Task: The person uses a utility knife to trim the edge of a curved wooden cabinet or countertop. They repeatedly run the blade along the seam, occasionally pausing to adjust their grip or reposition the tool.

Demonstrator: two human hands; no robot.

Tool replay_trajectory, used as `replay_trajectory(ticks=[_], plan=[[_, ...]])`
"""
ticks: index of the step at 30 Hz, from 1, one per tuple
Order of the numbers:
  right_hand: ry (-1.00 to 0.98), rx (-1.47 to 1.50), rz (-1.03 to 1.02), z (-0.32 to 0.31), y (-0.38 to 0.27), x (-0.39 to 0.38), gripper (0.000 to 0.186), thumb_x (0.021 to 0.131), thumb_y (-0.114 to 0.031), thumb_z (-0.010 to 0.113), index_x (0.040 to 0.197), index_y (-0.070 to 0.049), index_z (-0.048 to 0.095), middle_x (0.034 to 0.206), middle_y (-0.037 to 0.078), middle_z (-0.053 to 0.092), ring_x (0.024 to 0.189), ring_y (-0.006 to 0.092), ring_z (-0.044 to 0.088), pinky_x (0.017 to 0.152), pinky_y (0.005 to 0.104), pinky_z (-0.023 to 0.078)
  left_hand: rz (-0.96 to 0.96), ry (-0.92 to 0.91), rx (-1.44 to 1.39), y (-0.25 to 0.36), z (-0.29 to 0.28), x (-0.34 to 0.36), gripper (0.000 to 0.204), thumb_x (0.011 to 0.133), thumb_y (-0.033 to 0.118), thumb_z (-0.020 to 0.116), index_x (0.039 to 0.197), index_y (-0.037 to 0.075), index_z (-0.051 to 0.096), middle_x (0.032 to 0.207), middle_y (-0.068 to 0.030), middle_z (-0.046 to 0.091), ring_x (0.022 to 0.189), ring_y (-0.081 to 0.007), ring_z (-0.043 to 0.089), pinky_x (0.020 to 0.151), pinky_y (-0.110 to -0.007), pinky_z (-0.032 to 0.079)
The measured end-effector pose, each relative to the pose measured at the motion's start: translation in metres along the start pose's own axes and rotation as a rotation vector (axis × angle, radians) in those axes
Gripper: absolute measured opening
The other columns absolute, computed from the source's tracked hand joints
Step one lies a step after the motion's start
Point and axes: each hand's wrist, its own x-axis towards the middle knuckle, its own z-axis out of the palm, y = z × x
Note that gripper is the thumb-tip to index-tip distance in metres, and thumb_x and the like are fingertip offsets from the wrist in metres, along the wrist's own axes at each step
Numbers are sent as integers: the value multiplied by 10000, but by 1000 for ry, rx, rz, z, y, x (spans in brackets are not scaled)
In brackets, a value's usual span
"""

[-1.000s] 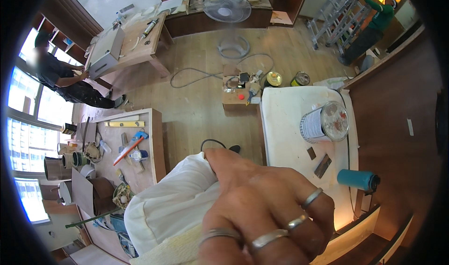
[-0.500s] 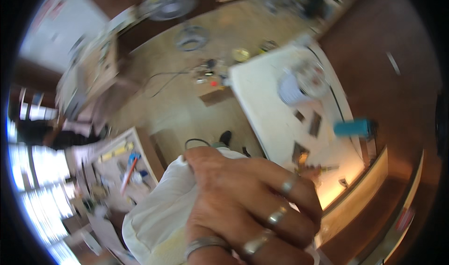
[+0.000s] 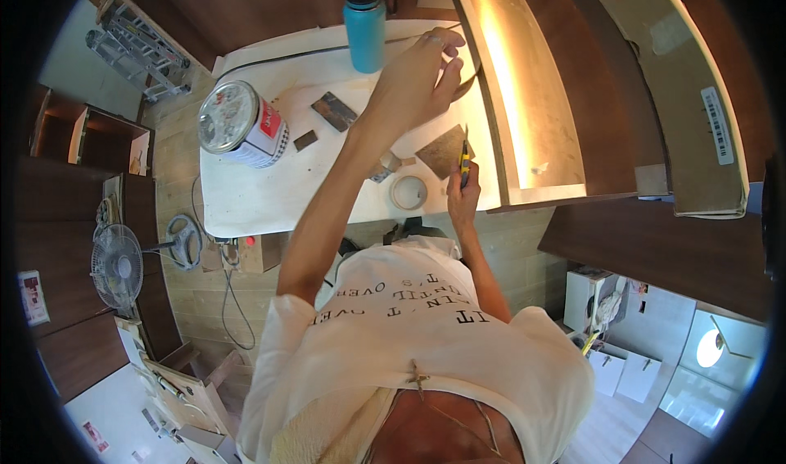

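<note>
While the fan [image 3: 115, 267] sits off on the floor to the left, everything that matters is on the white bench [image 3: 246, 202]. A paint can [image 3: 237, 124] stands by the left edge, with a couple of dark scraps [image 3: 334, 110] lying just to its right, and a teal bottle [image 3: 365, 26] is upright at the far edge.

The left hand [image 3: 413, 83] reaches to the bench's far right corner, fingers pressed together and pinching a thin dark strip [image 3: 468, 83]. The strip looks narrow, brown and bendy, and it curves away from the hand toward the edge of the lit shelf [image 3: 524, 95]. A tape roll [image 3: 408, 192] lies flat near the near edge, with a brown sheet offcut [image 3: 442, 149] just beyond it.

The right hand [image 3: 463, 202] has its fingers wrapped around a yellow knife [image 3: 464, 159], blade pointing away from the body.

If it were me, I'd keep that strip taut and snug along the shelf edge, pinch close to the contact point, and keep the blade well apart from the left fingertips.
</note>
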Motion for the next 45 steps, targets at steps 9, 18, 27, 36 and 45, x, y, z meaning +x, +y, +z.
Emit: replay_trajectory(ticks=[9,18,27,36,45], plan=[[-52,-111,-88,-34,21,19,264,1034,-286,564,1121,-37,565,670,-19,409,595,85,388,540,297,345,-244,-204,345,-101,126,58,351,942,327,581,1049,-5,551,889,-263,687,846,-423,685,764,-499,538],[-45,31,16,-16,23,30,203,1031,-222,558,1119,-39,563,601,-6,489,519,69,450,476,274,360,-543,-478,134,-83,111,65,470,941,334,520,1246,-23,546,1041,-239,709,931,-325,714,782,-395,553],[35,8,-63,3,-3,45,226,1045,-252,548,1142,-49,571,646,0,473,561,97,455,516,295,389,-56,-596,382,-179,159,56,214,929,120,484,1032,-13,616,876,-152,640,805,-318,670,711,-422,534],[156,-48,-109,25,-7,89,284,1035,-310,569,1138,-45,560,615,10,441,543,88,404,497,301,352,-24,-524,146,-154,129,54,293,1041,250,418,1031,-16,540,830,-290,659,810,-465,657,724,-536,501],[176,-5,-52,49,-16,125,315,1054,-319,551,1149,-19,552,610,-19,427,557,64,389,498,269,334,-124,-766,125,-164,122,65,536,987,192,410,1509,72,381,1399,-210,533,1243,-389,534,1081,-429,415]])
